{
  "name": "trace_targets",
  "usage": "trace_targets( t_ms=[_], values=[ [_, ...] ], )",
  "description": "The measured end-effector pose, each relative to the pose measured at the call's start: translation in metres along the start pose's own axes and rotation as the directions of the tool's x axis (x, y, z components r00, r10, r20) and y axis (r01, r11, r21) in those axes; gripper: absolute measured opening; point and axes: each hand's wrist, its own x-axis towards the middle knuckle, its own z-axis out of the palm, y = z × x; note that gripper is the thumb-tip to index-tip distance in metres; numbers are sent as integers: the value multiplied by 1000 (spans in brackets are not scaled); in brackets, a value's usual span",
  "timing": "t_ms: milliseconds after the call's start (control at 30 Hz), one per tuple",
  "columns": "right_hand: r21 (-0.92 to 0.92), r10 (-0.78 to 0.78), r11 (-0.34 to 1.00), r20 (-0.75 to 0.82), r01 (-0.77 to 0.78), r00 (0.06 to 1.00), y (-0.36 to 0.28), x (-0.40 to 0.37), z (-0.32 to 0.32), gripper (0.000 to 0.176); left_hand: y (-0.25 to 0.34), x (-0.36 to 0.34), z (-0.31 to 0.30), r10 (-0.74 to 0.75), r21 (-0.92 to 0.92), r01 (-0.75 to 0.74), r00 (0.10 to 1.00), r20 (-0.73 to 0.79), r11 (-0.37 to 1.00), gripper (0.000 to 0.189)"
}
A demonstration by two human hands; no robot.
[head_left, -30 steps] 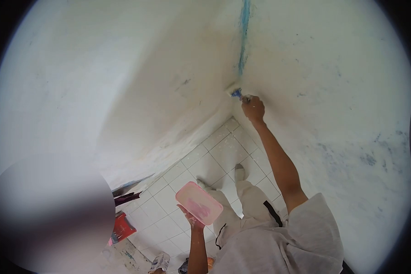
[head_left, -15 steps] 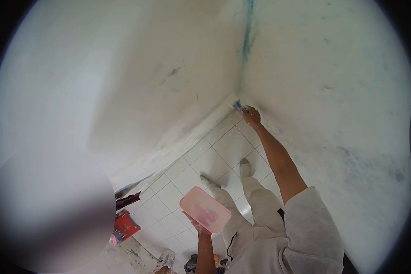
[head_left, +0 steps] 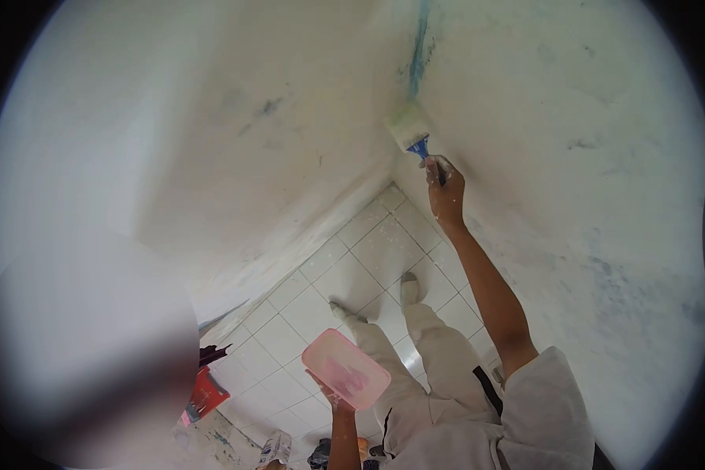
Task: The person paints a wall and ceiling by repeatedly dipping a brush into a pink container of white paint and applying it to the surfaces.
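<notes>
My right hand (head_left: pixel 446 192) is closed around the handle of a wide paintbrush (head_left: pixel 419 147) with a blue part above the grip. Its pale bristles touch the wall in the corner, just below a blue-green streak (head_left: pixel 418 63). Lower down, my left hand (head_left: pixel 330 392) supports a pink plastic tub (head_left: pixel 312 345) from beneath and the side, its fingers partly hidden by it. Some pinkish-white stuff lies in the bottom of the tub.
Two whitish, stained walls (head_left: pixel 290 157) (head_left: pixel 572 196) meet at the corner ahead. White floor tiles (head_left: pixel 321 254) lie below, around my feet. A red container (head_left: pixel 206 394), dark cloth (head_left: pixel 213 355) and a whitish bag (head_left: pixel 276 448) sit at lower left. A blurred round patch covers the left edge.
My right hand has moved the paintbrush up the corner, from near the floor to just below the blue-green streak. The tub has shifted slightly left and down in view.
</notes>
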Motion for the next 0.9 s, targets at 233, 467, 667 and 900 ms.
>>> trace_targets(
  t_ms=[233, 467, 667, 900],
  values=[
    [-168, 215, 970, 258, -175, 942, 151, 18, 88, 32, -17, 19, -44, -153, -226, 161, 987, 55, 961, 80],
    [-681, 170, 729, 91, -63, 981, 256, 3, 145, 35, -27, 8, -41, -231, -223, 227, 973, 8, 948, 85],
    [-323, 226, 924, 23, -206, 974, 77, 8, 59, 32, -15, 16, -65, -280, -87, 273, 956, -87, 958, 81],
    [374, 83, 926, -58, -55, 995, 113, 11, 69, 28, -6, 56, -119, -279, -35, 277, 959, -58, 960, 83]
  ],
)
